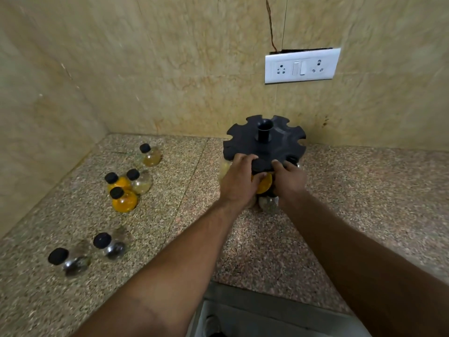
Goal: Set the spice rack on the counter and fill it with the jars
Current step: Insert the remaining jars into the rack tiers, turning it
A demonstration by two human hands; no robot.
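Observation:
A black round spice rack with notched edge and centre tube stands on the speckled counter near the back wall. My left hand and my right hand both close around a jar of orange spice with a black cap, at the rack's near notch. Other jars hang below in the rack, partly hidden by my hands. Several loose black-capped jars stand on the counter to the left: one pale, a cluster with orange ones, and two dark ones.
A tiled wall rises behind and to the left, forming a corner. A white switch and socket plate is on the back wall above the rack. The counter's front edge runs below my arms, with floor beneath.

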